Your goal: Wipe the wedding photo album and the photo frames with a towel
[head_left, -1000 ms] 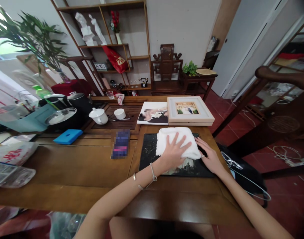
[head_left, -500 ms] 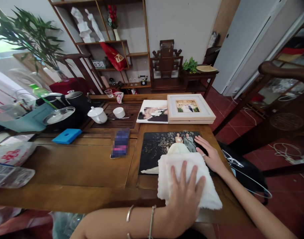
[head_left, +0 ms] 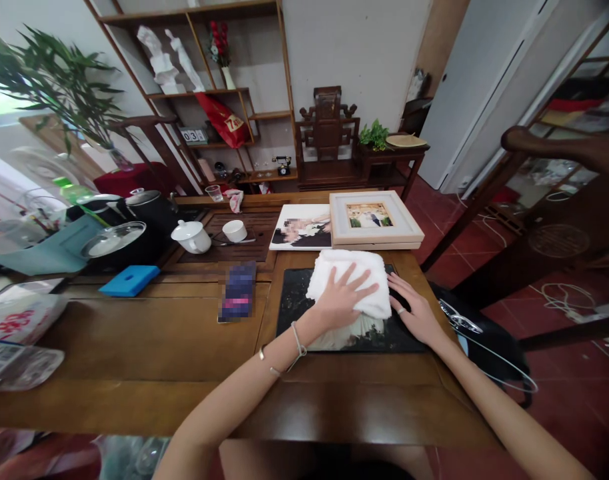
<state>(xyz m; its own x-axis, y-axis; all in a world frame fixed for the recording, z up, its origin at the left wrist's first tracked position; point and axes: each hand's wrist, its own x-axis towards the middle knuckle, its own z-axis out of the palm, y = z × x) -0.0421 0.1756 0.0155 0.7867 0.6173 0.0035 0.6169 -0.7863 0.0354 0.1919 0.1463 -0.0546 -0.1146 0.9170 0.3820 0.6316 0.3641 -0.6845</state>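
White fluffy cloth (head_left: 377, 305) lies between left hand (head_left: 340, 301) and dark rectangular photo (head_left: 372, 335).

Fluffy white cloth (head_left: 378, 304) partly covers flat, dark photo panel (head_left: 368, 339).

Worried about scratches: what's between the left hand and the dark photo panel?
The head view shows a white cloth lying between the left hand and the dark photo panel.

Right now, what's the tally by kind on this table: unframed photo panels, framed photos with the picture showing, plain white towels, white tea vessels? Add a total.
Unframed photo panels: 2 (dark panel, white-edged panel)
Framed photo: 1
Plain white towel: 1 (under left hand)
White tea vessels: 2 (lidded teapot, cup)
Total: 6
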